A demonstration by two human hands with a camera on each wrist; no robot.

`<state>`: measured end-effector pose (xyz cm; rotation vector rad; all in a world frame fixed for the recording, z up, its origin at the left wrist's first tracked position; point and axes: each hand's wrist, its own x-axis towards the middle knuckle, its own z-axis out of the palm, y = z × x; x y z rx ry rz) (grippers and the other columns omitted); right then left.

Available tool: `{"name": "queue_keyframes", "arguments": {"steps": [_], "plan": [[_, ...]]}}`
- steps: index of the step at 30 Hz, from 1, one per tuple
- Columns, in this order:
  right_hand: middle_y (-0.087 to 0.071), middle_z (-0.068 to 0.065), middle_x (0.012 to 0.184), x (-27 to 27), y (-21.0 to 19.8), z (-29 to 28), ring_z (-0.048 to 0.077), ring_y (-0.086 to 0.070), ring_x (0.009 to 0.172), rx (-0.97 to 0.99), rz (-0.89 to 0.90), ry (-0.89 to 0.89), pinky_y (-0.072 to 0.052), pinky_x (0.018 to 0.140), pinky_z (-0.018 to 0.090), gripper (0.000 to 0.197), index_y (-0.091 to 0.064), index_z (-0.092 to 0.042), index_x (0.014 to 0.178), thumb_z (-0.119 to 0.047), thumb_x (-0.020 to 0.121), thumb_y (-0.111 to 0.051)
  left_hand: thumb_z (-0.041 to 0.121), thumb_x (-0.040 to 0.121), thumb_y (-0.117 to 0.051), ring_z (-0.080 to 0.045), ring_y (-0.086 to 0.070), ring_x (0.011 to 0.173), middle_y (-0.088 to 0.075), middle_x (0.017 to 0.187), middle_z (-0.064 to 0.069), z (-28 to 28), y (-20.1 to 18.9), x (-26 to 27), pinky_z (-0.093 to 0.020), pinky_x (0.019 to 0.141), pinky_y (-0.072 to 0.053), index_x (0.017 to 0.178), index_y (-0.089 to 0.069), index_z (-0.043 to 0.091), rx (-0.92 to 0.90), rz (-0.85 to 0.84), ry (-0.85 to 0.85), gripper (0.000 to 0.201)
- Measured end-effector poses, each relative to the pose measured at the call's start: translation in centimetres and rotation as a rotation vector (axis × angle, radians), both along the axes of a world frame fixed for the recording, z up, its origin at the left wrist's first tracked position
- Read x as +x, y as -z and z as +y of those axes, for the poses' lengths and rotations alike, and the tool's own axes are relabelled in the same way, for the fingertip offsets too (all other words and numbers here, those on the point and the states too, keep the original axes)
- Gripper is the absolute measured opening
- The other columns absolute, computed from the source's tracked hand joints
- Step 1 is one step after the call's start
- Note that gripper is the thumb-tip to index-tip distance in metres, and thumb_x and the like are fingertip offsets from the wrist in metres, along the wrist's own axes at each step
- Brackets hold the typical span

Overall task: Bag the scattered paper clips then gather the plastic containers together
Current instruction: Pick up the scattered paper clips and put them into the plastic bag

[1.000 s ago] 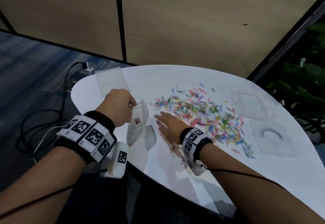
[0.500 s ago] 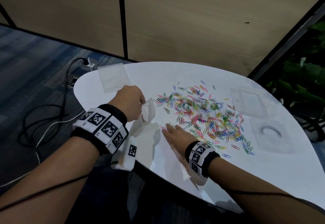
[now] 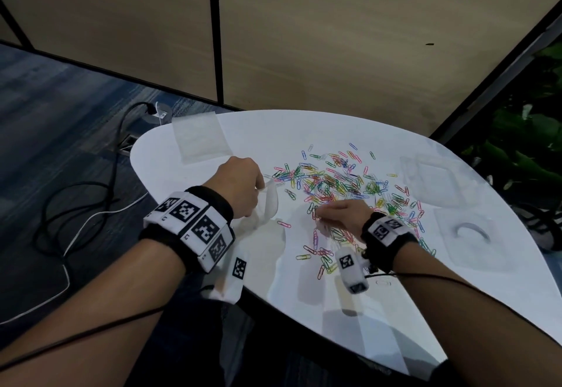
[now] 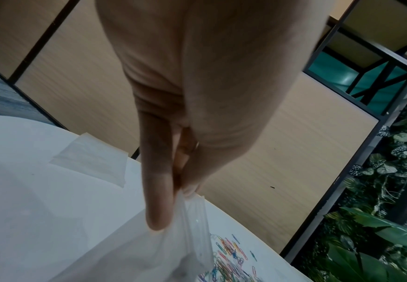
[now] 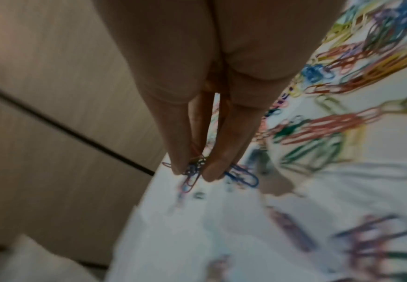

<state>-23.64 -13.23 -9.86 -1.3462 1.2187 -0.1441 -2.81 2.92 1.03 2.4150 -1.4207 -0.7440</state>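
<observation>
Two hands at work on a white tabletop [image 3: 304, 310], listed left to right across the head view. Spare clear bag [image 3: 199, 137]: flat, upper left of the tabletop, untouched. Left hand [image 3: 235, 186]: centre-left, thumb and forefinger pinching the rim of a clear zip bag [image 3: 267, 207], mouth facing right toward the clips. Paper clips [image 3: 334, 186]: many, multicoloured, scattered across the centre, a looser trail toward the lower centre. Right hand [image 3: 340, 213]: centre, fingertips [image 5: 212, 171] closed on a small tangle of clips at the pile's near edge. Two plastic containers, right side, apart from each other: far one [image 3: 431, 179]; near one [image 3: 468, 234]. Risk, as judged: clips interlock, so a lifted pinch may drag extras that drop short of the bag; the limp mouth may fold closed, since only one edge is held.
</observation>
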Motion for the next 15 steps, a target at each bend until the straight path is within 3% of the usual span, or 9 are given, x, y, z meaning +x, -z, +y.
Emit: {"name": "queue_keyframes", "arguments": {"steps": [3,6,8,11,13,15], "plan": [[-0.073,0.017,0.104,1.3,-3.6,0.8,0.024,-0.071,0.098,0.212,-0.367,0.121,-0.057,0.088,0.028,0.020,-0.070,0.004,0.102,-0.002,0.083,-0.069,-0.008,0.081,-0.064,-0.028,-0.069,0.097,-0.070,0.113,-0.011,-0.3,0.1,-0.3,-0.032,0.083,-0.059,0.117,-0.072,0.012,-0.010,0.020,-0.008,0.042],[-0.074,0.012,0.090,3.7,-6.6,3.4,0.018,-0.072,0.085,0.248,-0.556,0.094,-0.059,0.080,0.024,0.012,-0.068,0.006,0.097,0.002,0.087,-0.062,-0.008,0.082,-0.060,-0.029,-0.070,0.092,-0.071,0.107,-0.012,-0.6,0.4,-0.8,-0.031,0.080,-0.059,0.112,-0.073,0.010,-0.039,0.049,-0.025,0.038],[-0.072,0.013,0.087,5.0,-6.6,5.4,0.017,-0.071,0.078,0.229,-0.544,0.047,-0.059,0.079,0.024,0.010,-0.068,0.006,0.095,0.004,0.088,-0.062,-0.007,0.081,-0.060,-0.028,-0.071,0.090,-0.073,0.100,-0.013,-0.8,0.4,-1.3,-0.032,0.081,-0.059,0.107,-0.074,0.008,-0.062,0.063,-0.032,0.033],[-0.072,0.020,0.098,6.2,-5.0,7.5,0.023,-0.068,0.083,0.153,-0.433,-0.022,-0.058,0.080,0.025,0.018,-0.071,0.005,0.102,0.005,0.084,-0.066,-0.004,0.078,-0.063,-0.030,-0.071,0.086,-0.071,0.083,-0.011,-1.0,0.3,-1.7,-0.031,0.077,-0.058,0.081,-0.070,0.009,-0.059,0.056,-0.024,0.015],[-0.072,0.018,0.102,6.6,-4.2,7.7,0.022,-0.068,0.087,0.027,-0.342,-0.102,-0.057,0.084,0.028,0.027,-0.071,-0.001,0.107,0.005,0.082,-0.065,-0.003,0.075,-0.066,-0.032,-0.070,0.088,-0.062,0.075,-0.007,-1.1,0.1,-1.8,-0.031,0.073,-0.056,0.082,-0.074,0.013,-0.046,0.052,-0.016,0.019],[-0.074,0.010,0.107,6.8,-4.3,7.4,0.021,-0.071,0.093,-0.106,-0.255,-0.190,-0.056,0.092,0.037,0.030,-0.073,-0.009,0.108,-0.001,0.080,-0.066,-0.002,0.073,-0.068,-0.031,-0.070,0.090,-0.063,0.077,-0.007,-1.0,0.2,-1.7,-0.032,0.076,-0.057,0.090,-0.077,0.014,-0.057,0.047,-0.025,0.025]]}}
